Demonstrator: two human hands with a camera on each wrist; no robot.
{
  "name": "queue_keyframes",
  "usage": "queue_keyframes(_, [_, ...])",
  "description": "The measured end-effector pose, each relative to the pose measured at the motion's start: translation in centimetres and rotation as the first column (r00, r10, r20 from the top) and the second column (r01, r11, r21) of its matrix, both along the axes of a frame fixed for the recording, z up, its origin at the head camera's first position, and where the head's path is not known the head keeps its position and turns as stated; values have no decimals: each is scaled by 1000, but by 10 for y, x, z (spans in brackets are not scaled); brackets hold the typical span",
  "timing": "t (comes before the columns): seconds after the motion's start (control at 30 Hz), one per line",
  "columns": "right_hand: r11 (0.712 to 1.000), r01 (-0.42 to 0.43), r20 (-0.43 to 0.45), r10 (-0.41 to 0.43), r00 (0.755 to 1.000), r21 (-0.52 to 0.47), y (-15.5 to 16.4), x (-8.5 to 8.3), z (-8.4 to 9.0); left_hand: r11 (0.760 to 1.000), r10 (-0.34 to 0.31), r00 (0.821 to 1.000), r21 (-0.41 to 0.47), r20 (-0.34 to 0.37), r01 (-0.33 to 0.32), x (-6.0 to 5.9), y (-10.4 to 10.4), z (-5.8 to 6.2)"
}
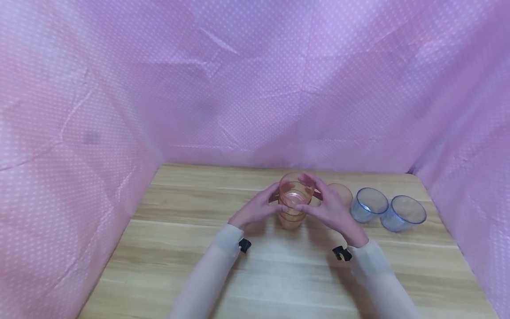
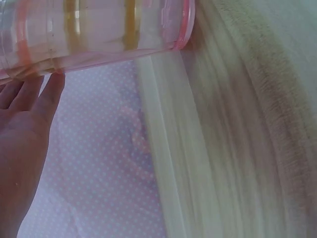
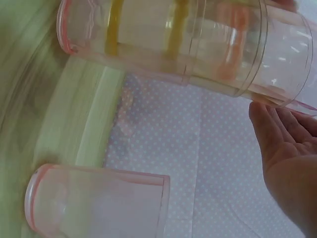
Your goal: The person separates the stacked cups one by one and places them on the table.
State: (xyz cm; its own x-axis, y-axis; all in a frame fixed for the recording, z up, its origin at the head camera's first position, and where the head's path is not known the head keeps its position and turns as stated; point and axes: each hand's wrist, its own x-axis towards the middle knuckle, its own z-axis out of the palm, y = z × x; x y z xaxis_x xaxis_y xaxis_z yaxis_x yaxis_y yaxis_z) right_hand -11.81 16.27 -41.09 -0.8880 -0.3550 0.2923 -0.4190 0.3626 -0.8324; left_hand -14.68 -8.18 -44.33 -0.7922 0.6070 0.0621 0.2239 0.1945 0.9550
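A stack of clear tinted cups (image 1: pixel 291 223) stands upright on the table, with pink and yellow layers showing through its walls in both wrist views. At its top is a pink cup (image 1: pixel 294 198). My left hand (image 1: pixel 259 207) holds this cup from the left, its thumb at the near side. From the right, my right hand (image 1: pixel 328 207) holds it too, thumb near and fingers round the far side. The fingers (image 3: pixel 272 124) touch the upper part of the stack in the right wrist view. How deeply the cups are nested is hard to tell.
Right of the stack stands a single pink cup (image 1: pixel 341 193), partly hidden behind my right hand. Beside it are two blue cups, one nearer (image 1: pixel 368 208) and one farther right (image 1: pixel 402 215). Pink dotted cloth (image 1: pixel 247 110) encloses the wooden table (image 1: pixel 191 208) at the back and sides.
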Motion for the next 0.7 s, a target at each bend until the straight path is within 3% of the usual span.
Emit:
queue_keyframes(0.17, [1000,-10,24,10,1000,28,4,-3,3,1000,-21,998,-4,-56,21,-2,4,-4])
queue_keyframes(0.4, [999,-19,12,18,1000,41,-1,-9,7,999,0,984,-51,-176,-9,-2,4,-7])
queue_keyframes(0.7, [1000,-13,60,12,998,18,-3,-11,4,996,12,987,-89,-157,-26,2,3,-9])
